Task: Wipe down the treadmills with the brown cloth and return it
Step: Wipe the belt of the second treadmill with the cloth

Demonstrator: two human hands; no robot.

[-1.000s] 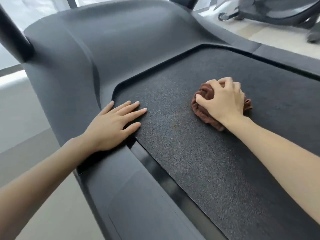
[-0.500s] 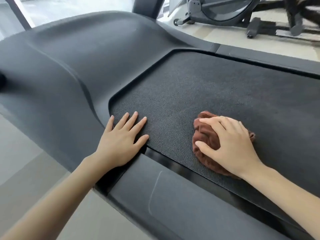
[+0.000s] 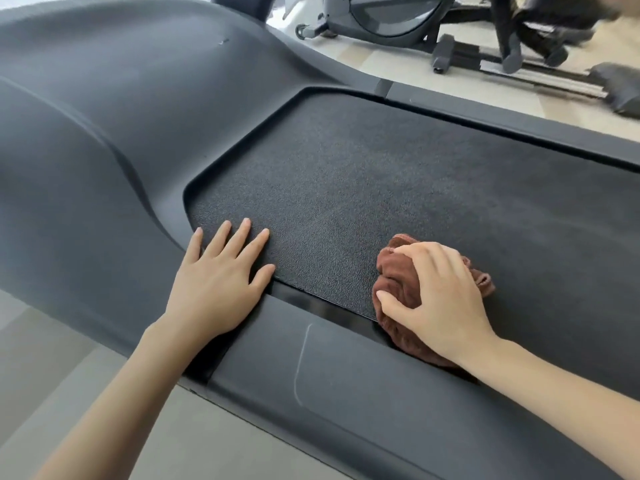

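Brown cloth [image 3: 394,280] slid to near edge of treadmill belt [image 3: 381,181]: crumpled wad, gripped under right hand [image 3: 443,299]. Left hand [image 3: 214,292] flat, fingers straight.

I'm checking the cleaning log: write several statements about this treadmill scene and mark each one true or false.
1. The right hand grips the brown cloth on the treadmill belt. True.
2. The left hand holds a second cloth. False: it rests flat on the belt's corner, fingers spread, holding nothing.
3. The cloth is spread out flat. False: it is bunched up under the hand.
4. The cloth sits at the belt's near edge, beside the side rail. True.
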